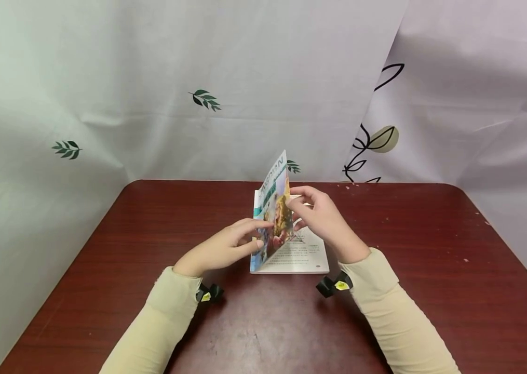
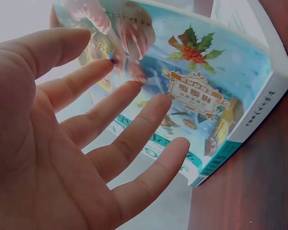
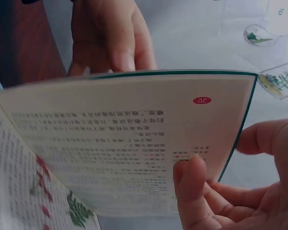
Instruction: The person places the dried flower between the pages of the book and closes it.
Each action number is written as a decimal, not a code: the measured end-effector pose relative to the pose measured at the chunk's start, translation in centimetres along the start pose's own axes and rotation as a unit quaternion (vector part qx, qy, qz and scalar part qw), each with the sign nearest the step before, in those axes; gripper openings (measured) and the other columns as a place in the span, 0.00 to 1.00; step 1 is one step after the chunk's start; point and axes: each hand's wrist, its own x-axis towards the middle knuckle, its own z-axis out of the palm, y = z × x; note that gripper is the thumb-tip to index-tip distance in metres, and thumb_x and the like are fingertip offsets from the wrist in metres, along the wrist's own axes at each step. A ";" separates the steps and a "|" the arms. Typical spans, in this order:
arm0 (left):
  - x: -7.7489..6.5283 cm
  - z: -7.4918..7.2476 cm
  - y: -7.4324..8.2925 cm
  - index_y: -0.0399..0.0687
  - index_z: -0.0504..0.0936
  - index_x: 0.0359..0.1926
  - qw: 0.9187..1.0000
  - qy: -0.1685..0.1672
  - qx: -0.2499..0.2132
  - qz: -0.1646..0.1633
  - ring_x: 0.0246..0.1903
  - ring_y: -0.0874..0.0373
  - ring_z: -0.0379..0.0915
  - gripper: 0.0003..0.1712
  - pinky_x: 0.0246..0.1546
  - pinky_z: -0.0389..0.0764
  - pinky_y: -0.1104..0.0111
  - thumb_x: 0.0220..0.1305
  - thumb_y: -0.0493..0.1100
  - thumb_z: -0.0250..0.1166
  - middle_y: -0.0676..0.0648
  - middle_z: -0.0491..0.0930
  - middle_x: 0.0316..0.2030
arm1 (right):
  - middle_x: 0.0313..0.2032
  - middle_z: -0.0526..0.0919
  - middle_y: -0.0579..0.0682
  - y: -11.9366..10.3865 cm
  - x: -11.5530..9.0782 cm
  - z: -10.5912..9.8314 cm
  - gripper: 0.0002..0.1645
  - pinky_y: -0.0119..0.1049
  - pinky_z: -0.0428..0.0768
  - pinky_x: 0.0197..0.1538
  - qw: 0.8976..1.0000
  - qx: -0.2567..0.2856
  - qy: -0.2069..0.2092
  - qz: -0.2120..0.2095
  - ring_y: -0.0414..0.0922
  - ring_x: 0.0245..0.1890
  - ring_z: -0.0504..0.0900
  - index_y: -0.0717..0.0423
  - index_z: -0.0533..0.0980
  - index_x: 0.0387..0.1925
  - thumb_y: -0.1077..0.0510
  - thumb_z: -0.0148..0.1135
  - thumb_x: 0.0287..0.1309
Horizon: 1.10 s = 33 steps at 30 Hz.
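Note:
A paperback book (image 1: pixel 293 264) lies partly open on the table, its illustrated front cover (image 1: pixel 270 208) and some pages raised steeply. With its fingers at the free edge, my right hand (image 1: pixel 324 215) grips the raised part; the right wrist view shows fingertips over a printed page (image 3: pixel 110 143) with a red page number. My left hand (image 1: pixel 226 246) reaches to the outer side of the cover, fingers extended and spread. In the left wrist view those fingertips (image 2: pixel 177 146) overlap the cover picture, near the white and teal spine (image 2: pixel 259 112).
The dark red wooden table (image 1: pixel 254 332) extends around the book. A pale curtain (image 1: pixel 151 78) with leaf prints hangs behind it. Black straps with yellow tags (image 1: pixel 341 285) sit at both wrists, by the cream sleeves (image 1: pixel 394 306).

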 end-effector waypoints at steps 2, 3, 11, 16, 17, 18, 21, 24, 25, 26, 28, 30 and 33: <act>0.1 0.2 0.0 0.64 0.65 0.66 1.000 -0.004 0.005 0.001 0.53 0.59 0.70 0.25 0.48 0.74 0.63 0.69 0.51 0.54 0.49 0.65 0.60 | 0.36 0.81 0.60 0.1 0.1 -0.4 0.23 0.41 0.81 0.27 1.000 -0.021 0.010 0.005 0.45 0.26 0.81 0.63 0.70 0.56 0.57 0.56 0.60; 0.1 0.2 0.0 0.64 0.65 0.66 1.000 -0.005 0.008 0.002 0.52 0.60 0.70 0.26 0.47 0.74 0.63 0.69 0.52 0.54 0.50 0.64 0.60 | 0.35 0.81 0.60 0.2 0.2 -0.6 0.23 0.40 0.81 0.26 0.999 -0.033 0.013 0.007 0.45 0.26 0.81 0.63 0.71 0.56 0.57 0.56 0.60; 0.2 0.4 -0.2 0.60 0.69 0.65 0.998 0.020 0.062 0.001 0.45 0.60 0.69 0.24 0.43 0.73 0.63 0.69 0.53 0.54 0.52 0.68 0.57 | 0.33 0.82 0.56 0.7 0.7 -2.2 0.26 0.37 0.80 0.27 0.991 -0.126 0.025 0.048 0.46 0.26 0.80 0.61 0.70 0.57 0.58 0.60 0.56; 0.2 0.7 -0.3 0.50 0.72 0.63 0.991 0.071 0.109 -0.019 0.50 0.55 0.70 0.24 0.51 0.72 0.59 0.68 0.48 0.57 0.49 0.70 0.57 | 0.30 0.81 0.55 1.3 1.0 -3.4 0.25 0.35 0.78 0.26 0.976 -0.206 0.019 0.072 0.44 0.24 0.78 0.64 0.72 0.52 0.56 0.63 0.55; 0.3 0.9 -0.4 0.48 0.72 0.62 0.989 0.080 0.120 -0.023 0.52 0.54 0.70 0.24 0.53 0.71 0.58 0.67 0.48 0.57 0.48 0.70 0.58 | 0.29 0.80 0.55 1.4 1.0 -3.6 0.24 0.35 0.77 0.26 0.972 -0.222 0.016 0.075 0.44 0.23 0.77 0.65 0.73 0.51 0.57 0.63 0.54; 0.3 1.1 -0.4 0.47 0.72 0.62 0.988 0.085 0.126 -0.029 0.54 0.54 0.69 0.24 0.54 0.70 0.58 0.67 0.47 0.57 0.47 0.70 0.58 | 0.28 0.80 0.55 1.5 1.0 -3.8 0.24 0.35 0.76 0.25 0.968 -0.235 0.013 0.082 0.44 0.22 0.77 0.66 0.73 0.50 0.56 0.64 0.54; 0.6 1.9 -0.6 0.46 0.72 0.62 0.986 0.082 0.139 -0.042 0.58 0.54 0.66 0.24 0.58 0.68 0.58 0.67 0.47 0.57 0.46 0.69 0.59 | 0.25 0.78 0.54 2.0 1.2 -4.2 0.23 0.34 0.76 0.24 0.958 -0.269 0.001 0.102 0.43 0.20 0.76 0.67 0.73 0.48 0.56 0.64 0.53; 0.8 2.7 -0.7 0.46 0.71 0.63 0.986 0.062 0.142 -0.054 0.62 0.53 0.62 0.25 0.60 0.65 0.58 0.67 0.47 0.57 0.44 0.67 0.62 | 0.25 0.77 0.54 2.7 1.4 -4.3 0.25 0.34 0.76 0.25 0.950 -0.287 -0.009 0.123 0.44 0.20 0.76 0.67 0.72 0.49 0.56 0.65 0.53; 0.8 2.9 -0.7 0.46 0.71 0.63 0.987 0.057 0.143 -0.055 0.63 0.53 0.61 0.25 0.61 0.64 0.57 0.67 0.47 0.57 0.44 0.67 0.62 | 0.26 0.78 0.54 3.0 1.4 -4.4 0.26 0.35 0.76 0.25 0.948 -0.292 -0.012 0.128 0.44 0.20 0.76 0.67 0.71 0.50 0.56 0.65 0.53; 0.8 3.0 -0.6 0.46 0.71 0.63 0.987 0.052 0.145 -0.056 0.64 0.52 0.60 0.24 0.61 0.64 0.57 0.68 0.47 0.56 0.44 0.67 0.62 | 0.27 0.78 0.55 3.3 1.5 -4.4 0.27 0.35 0.77 0.26 0.945 -0.298 -0.015 0.132 0.44 0.21 0.77 0.67 0.70 0.50 0.56 0.65 0.53; 0.8 3.2 -0.6 0.46 0.71 0.63 0.987 0.043 0.147 -0.054 0.65 0.51 0.58 0.24 0.62 0.63 0.56 0.68 0.47 0.56 0.44 0.66 0.63 | 0.30 0.79 0.57 3.8 1.6 -4.3 0.28 0.36 0.77 0.28 0.941 -0.309 -0.020 0.139 0.45 0.23 0.78 0.66 0.69 0.52 0.56 0.66 0.52; 0.8 3.3 -0.6 0.47 0.71 0.63 0.987 0.034 0.149 -0.053 0.66 0.51 0.56 0.24 0.62 0.61 0.56 0.69 0.47 0.55 0.44 0.65 0.65 | 0.33 0.79 0.58 4.3 1.7 -4.2 0.31 0.36 0.77 0.30 0.936 -0.320 -0.024 0.144 0.46 0.25 0.78 0.66 0.67 0.54 0.56 0.67 0.52; 0.8 3.4 -0.7 0.48 0.70 0.64 0.986 0.013 0.158 -0.046 0.67 0.49 0.54 0.24 0.63 0.60 0.55 0.70 0.48 0.54 0.43 0.62 0.67 | 0.36 0.78 0.58 4.9 1.9 -4.0 0.33 0.37 0.77 0.31 0.932 -0.328 -0.028 0.150 0.47 0.27 0.78 0.65 0.67 0.55 0.56 0.68 0.51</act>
